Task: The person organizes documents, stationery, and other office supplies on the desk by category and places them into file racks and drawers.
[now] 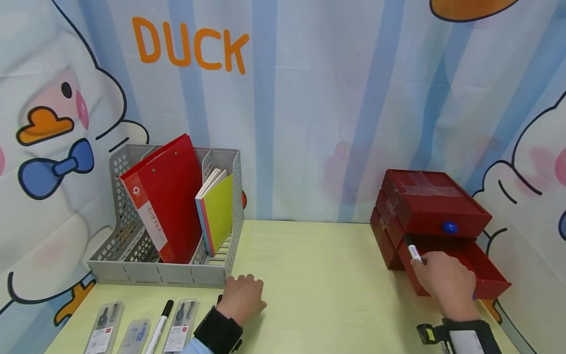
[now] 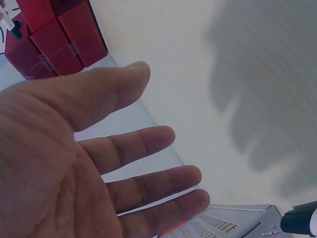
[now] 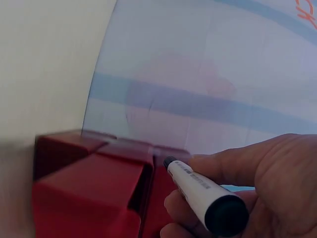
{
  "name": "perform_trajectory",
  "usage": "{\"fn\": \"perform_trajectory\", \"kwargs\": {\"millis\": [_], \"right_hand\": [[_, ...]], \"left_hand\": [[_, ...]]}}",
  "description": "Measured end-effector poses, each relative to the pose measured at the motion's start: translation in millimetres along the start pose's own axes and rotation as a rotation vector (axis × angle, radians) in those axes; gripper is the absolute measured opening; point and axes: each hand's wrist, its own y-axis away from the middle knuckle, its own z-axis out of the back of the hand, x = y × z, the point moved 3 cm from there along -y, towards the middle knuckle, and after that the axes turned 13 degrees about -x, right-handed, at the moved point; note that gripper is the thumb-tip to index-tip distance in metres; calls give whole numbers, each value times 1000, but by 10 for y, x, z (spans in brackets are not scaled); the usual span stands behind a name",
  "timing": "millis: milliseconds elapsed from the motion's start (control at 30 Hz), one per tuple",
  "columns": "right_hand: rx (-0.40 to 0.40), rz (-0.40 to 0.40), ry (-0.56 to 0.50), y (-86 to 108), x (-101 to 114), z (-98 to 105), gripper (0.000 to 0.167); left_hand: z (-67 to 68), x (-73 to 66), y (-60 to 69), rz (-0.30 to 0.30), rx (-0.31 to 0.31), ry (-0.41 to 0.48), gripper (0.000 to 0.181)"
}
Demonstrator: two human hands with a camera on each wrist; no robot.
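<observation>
A white marker with a black cap (image 1: pixel 413 250) is pinched between the thumb and fingers of my right hand (image 1: pixel 446 282). That hand hovers over a pulled-out red drawer (image 1: pixel 493 289) below the top drawer of a small red drawer unit (image 1: pixel 435 196). In the right wrist view the marker (image 3: pixel 198 191) slants across the fingers, its dark end nearest the camera. My left hand (image 1: pixel 244 299) is over the table by the grey organizer's front corner. Its fingers are extended and apart in the left wrist view, with nothing in the palm (image 2: pixel 64 148).
The grey organizer (image 1: pixel 163 274) holds a red clip file (image 1: pixel 177 206) and several notebooks (image 1: pixel 218 211). In front lie another white marker (image 1: pixel 159 327) and clear cases (image 1: pixel 103 327). A blue knob (image 1: pixel 450 227) sits on the top drawer. A duck-printed curtain (image 1: pixel 300 108) hangs behind.
</observation>
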Motion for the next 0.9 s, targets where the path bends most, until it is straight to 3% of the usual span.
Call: {"fn": "perform_trajectory", "kwargs": {"millis": [367, 633, 900], "right_hand": [[54, -33, 67, -280, -343, 60, 34], [94, -37, 102, -474, -428, -62, 34], [59, -43, 103, -563, -503, -271, 34]], "left_hand": [[-1, -3, 28, 3, -1, 20, 35], [0, -13, 53, -7, -15, 25, 35], [-41, -18, 38, -7, 20, 35, 35]]}}
